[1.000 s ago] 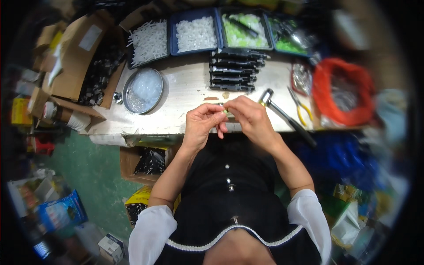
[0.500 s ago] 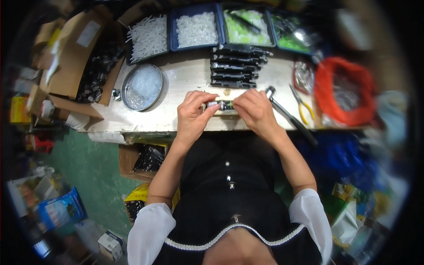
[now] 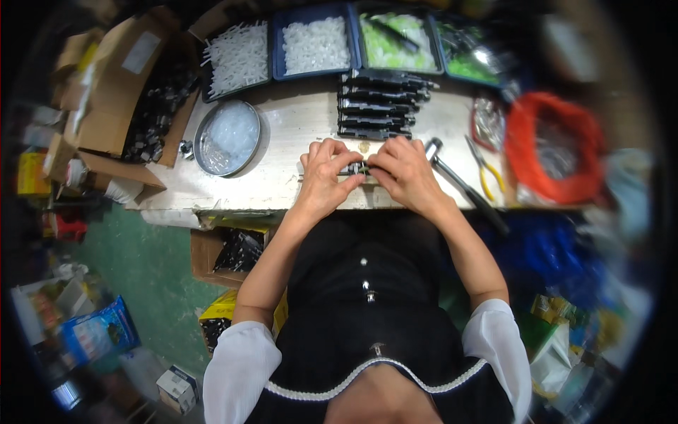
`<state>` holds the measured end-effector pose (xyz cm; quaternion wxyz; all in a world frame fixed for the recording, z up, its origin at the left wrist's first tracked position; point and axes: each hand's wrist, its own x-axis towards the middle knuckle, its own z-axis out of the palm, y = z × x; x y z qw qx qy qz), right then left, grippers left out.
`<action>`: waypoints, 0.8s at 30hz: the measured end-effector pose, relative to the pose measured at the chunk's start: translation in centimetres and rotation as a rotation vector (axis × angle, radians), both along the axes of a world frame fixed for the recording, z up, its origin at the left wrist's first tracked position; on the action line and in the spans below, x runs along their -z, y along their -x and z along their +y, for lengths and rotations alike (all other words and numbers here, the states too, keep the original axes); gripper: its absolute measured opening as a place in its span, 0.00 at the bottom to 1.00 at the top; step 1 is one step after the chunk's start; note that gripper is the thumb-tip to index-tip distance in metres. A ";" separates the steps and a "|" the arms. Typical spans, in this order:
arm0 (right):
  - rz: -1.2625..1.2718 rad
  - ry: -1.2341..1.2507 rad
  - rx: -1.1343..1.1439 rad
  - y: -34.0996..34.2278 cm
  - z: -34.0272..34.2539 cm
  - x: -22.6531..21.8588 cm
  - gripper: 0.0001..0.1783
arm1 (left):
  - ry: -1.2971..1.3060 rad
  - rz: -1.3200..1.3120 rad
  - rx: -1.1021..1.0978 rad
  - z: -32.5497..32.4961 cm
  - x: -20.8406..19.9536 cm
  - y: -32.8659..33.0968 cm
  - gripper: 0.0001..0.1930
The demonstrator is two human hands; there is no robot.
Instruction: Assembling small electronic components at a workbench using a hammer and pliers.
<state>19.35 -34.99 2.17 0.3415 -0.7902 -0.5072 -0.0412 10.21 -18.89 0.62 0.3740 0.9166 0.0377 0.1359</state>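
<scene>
My left hand (image 3: 323,177) and my right hand (image 3: 407,175) meet just above the front edge of the workbench. Between their fingertips is a small black part (image 3: 359,169) with metallic and greenish bits. Both hands are closed in a pinch on it, one at each end, and the fingers cover most of it. Just beyond the hands lies a stack of long black parts (image 3: 374,106) in several layers. A hammer (image 3: 462,185) with a dark handle rests beside my right hand, and yellow-handled pliers (image 3: 486,169) lie farther right.
Along the back stand trays of white sticks (image 3: 240,60), white pieces (image 3: 316,46) and green pieces (image 3: 399,42). A round metal tin (image 3: 257,145) sits left, near a cardboard box (image 3: 113,106) of dark parts. An open red bag (image 3: 522,152) is at the right.
My left hand has shifted right, closer to my right hand. Less of the small black part shows between the fingers now.
</scene>
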 end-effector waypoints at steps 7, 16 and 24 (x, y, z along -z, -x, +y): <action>0.011 -0.022 -0.023 0.0 -0.2 0.2 0.04 | -0.028 0.057 -0.026 -0.4 -0.6 -0.8 0.12; -0.029 -0.117 0.220 -5.0 -7.9 -1.3 0.06 | -0.494 0.026 0.239 -2.2 -5.3 -3.2 0.08; -0.049 0.079 0.550 -9.9 -14.5 -1.1 0.04 | -0.513 -0.105 0.391 -8.5 -9.0 -16.6 0.05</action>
